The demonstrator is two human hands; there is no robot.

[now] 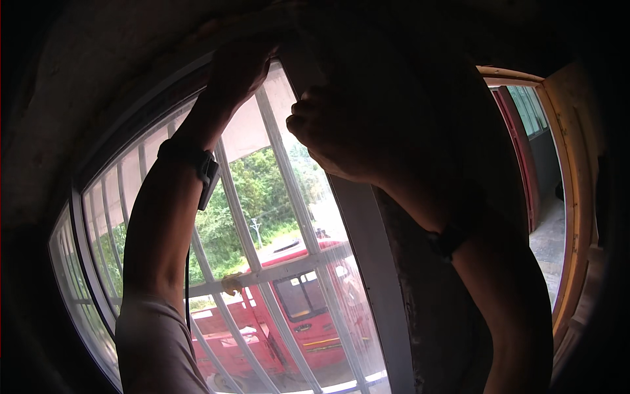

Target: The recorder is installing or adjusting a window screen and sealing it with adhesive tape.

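Note:
Both my arms are raised against a barred window. My left hand is up at the top corner of the window frame, dark against the light, its fingers lost in shadow. Lower and to the right, my right hand is at the frame's right upright, its fingers curled closed. Whatever those fingers may hold is too dark to make out. A dark band with a small box is strapped round my left wrist, and another dark band circles the right one. A thin black cord hangs beside my left forearm.
Pale bars cross the window, with a horizontal rail low down. Outside stand a red truck and green trees. Dark wall lies right of the frame. Further right is a doorway with a wooden frame.

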